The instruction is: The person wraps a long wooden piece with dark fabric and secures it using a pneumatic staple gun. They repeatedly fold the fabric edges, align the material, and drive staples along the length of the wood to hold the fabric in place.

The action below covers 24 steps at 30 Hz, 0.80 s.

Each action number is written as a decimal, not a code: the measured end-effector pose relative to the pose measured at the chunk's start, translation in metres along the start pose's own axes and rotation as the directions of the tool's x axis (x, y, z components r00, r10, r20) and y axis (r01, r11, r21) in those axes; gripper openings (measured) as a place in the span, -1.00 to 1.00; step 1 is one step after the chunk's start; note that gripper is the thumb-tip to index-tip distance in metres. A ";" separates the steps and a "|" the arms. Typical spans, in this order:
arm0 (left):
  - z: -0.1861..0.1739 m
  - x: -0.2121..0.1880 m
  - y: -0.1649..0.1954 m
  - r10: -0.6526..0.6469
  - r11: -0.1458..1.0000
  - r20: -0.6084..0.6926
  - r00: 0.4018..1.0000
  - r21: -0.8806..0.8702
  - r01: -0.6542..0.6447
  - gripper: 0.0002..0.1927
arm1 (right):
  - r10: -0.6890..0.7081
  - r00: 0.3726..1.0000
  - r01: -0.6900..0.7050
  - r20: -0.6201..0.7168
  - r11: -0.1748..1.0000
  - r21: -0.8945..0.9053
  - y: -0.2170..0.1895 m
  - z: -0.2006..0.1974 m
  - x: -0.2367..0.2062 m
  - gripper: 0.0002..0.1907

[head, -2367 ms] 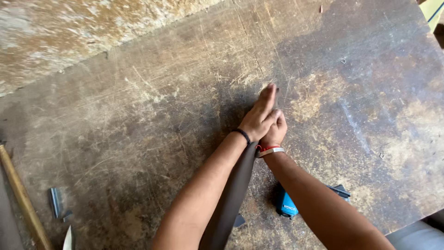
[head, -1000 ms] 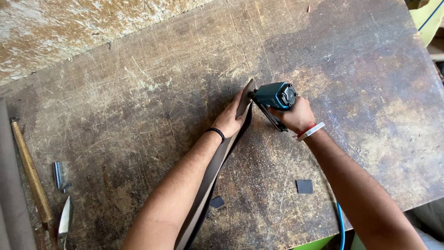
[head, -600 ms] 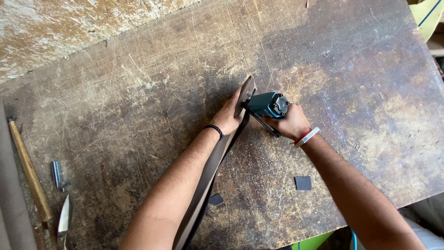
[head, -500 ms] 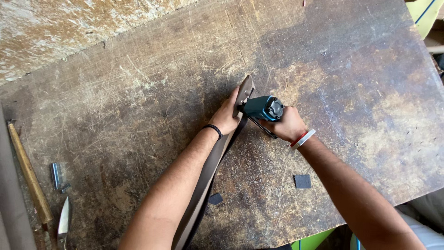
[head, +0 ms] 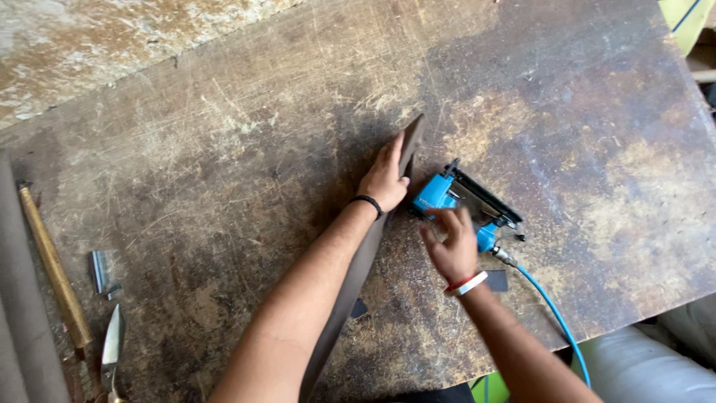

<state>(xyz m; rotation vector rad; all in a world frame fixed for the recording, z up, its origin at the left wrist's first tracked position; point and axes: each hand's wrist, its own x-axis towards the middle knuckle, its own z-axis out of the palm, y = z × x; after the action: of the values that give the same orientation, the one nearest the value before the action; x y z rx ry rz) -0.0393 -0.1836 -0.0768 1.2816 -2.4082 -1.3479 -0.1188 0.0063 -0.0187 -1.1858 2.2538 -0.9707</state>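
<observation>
A long dark brown strip (head: 356,277) lies on the worn wooden table (head: 224,149), running from the near edge up to the middle. My left hand (head: 384,179) rests on the strip's far end, fingers along its edge, holding it down. Just right of it a blue pneumatic stapler (head: 464,203) lies on its side on the table. A blue air hose (head: 556,317) trails from it off the near edge. My right hand (head: 451,245) is blurred, fingers apart, at the stapler's handle and not closed round it.
A wooden-handled tool (head: 52,269), a pointed metal blade (head: 112,345) and a strip of staples (head: 98,270) lie at the left. Two small dark squares (head: 359,307) (head: 497,280) lie near the strip. A grey roll (head: 19,336) runs along the left edge.
My right hand held the stapler against the strip's end; now the stapler lies on the table and the hand has opened. My left hand stays on the strip.
</observation>
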 end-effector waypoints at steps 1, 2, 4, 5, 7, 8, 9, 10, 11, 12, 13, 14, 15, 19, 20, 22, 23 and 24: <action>0.001 0.001 -0.003 0.006 1.000 0.001 1.000 -0.020 -0.006 0.10 | 0.311 0.934 -0.354 0.176 0.869 0.345 -0.007 0.015 -0.003 -0.59; 0.003 0.003 -0.004 0.015 0.999 0.005 1.000 -0.043 -0.015 0.07 | 0.496 0.753 -0.656 0.432 0.514 0.553 -0.014 0.031 -0.005 -0.55; 0.005 0.004 -0.009 0.066 0.995 0.014 0.998 -0.072 -0.065 0.00 | 0.549 0.670 -0.716 0.499 0.299 0.631 -0.020 0.061 0.005 -0.55; 0.004 0.002 -0.012 0.107 0.992 0.013 0.994 -0.074 -0.106 -0.03 | 0.565 0.629 -0.729 0.535 0.188 0.659 -0.020 0.075 0.014 -0.51; 0.004 -0.010 -0.024 0.188 0.965 0.022 0.982 -0.191 -0.180 -0.09 | 0.592 0.767 -0.484 0.248 0.279 0.830 -0.016 0.099 0.033 -0.59; 0.004 -0.027 -0.031 0.230 0.929 0.030 0.973 -0.304 -0.210 -0.12 | 0.592 0.800 -0.346 0.096 0.324 0.880 -0.013 0.109 0.038 -0.62; 0.005 -0.046 -0.038 0.275 0.878 0.033 0.961 -0.415 -0.237 -0.15 | 0.563 0.826 -0.281 0.040 0.348 0.894 -0.008 0.116 0.038 -0.62; 0.003 -0.069 -0.047 0.263 0.844 0.052 0.963 -0.496 -0.204 -0.17 | 0.530 0.848 -0.213 -0.018 0.371 0.904 -0.003 0.122 0.040 -0.62; 0.001 -0.094 -0.057 0.252 0.803 0.072 0.965 -0.572 -0.167 -0.19 | 0.495 0.866 -0.144 -0.075 0.390 0.910 0.001 0.128 0.041 -0.62; 0.001 -0.110 -0.063 0.248 0.814 0.064 0.967 -0.555 -0.172 -0.20 | 0.468 0.880 -0.117 -0.085 0.386 0.915 0.004 0.133 0.039 -0.63; 0.001 -0.123 -0.069 0.242 0.824 0.058 0.968 -0.539 -0.174 -0.21 | 0.442 0.892 -0.091 -0.096 0.383 0.919 0.007 0.137 0.037 -0.64; 0.000 -0.130 -0.074 0.234 0.836 0.054 0.971 -0.522 -0.173 -0.22 | 0.418 0.903 -0.069 -0.103 0.376 0.924 0.007 0.141 0.035 -0.65; 0.000 -0.131 -0.077 0.253 0.830 0.044 0.967 -0.524 -0.193 -0.22 | 0.430 0.896 -0.085 -0.114 0.418 0.905 0.007 0.145 0.032 -0.65; 0.000 -0.086 -0.071 0.357 0.852 -0.041 0.933 -0.396 -0.343 -0.22 | 0.421 0.892 -0.090 -0.162 0.519 0.850 0.005 0.158 0.032 -0.67; 0.003 -0.072 -0.065 0.392 0.859 -0.059 0.918 -0.333 -0.388 -0.22 | 0.416 0.892 -0.081 -0.178 0.533 0.842 0.002 0.159 0.034 -0.66; 0.005 -0.045 -0.053 0.451 0.876 -0.062 0.891 -0.164 -0.454 -0.20 | 0.366 0.909 -0.058 -0.200 0.586 0.809 -0.005 0.160 0.037 -0.72; 0.003 -0.032 -0.050 0.482 0.872 -0.059 0.874 -0.068 -0.485 -0.19 | 0.337 0.917 -0.039 -0.212 0.606 0.795 -0.009 0.160 0.039 -0.74; 0.002 -0.020 -0.045 0.496 0.867 -0.069 0.866 -0.009 -0.497 -0.20 | 0.331 0.923 -0.025 -0.196 0.560 0.828 -0.012 0.159 0.040 -0.80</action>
<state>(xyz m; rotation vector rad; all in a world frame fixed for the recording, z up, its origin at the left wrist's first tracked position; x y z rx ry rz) 0.0006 -0.1793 -0.1056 0.6079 -2.4252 -1.1556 -0.0338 -0.0937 -0.1182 -0.3580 1.6677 -1.9424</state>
